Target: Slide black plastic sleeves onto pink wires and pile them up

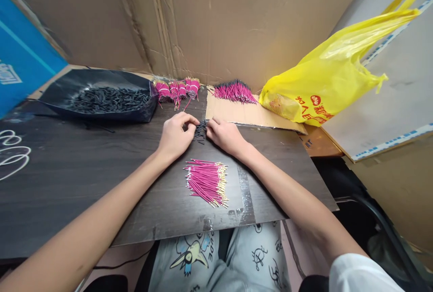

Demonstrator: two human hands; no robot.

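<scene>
A small pile of short black tubes (pixel 200 135) lies on the dark table between my two hands. At its left edge, my left hand (pixel 176 135) has thumb and forefinger curled toward each other, their tips at the tubes. From the other side my right hand (pixel 226 136) reaches in with its fingers bent together at the pile; what is in its fingertips is hidden. Closer to me is a flat bundle of magenta wires (pixel 207 183), their ends silvery on the left and gold on the right.
A black bag (pixel 135 116) full of black tubes stands back left. Tied magenta wire bundles (pixel 177 90) sit beside it. More wires (pixel 235 91) with black ends rest on a cardboard sheet (pixel 230 113). A yellow plastic bag (pixel 321 75) is at right, a white cord (pixel 15 154) far left.
</scene>
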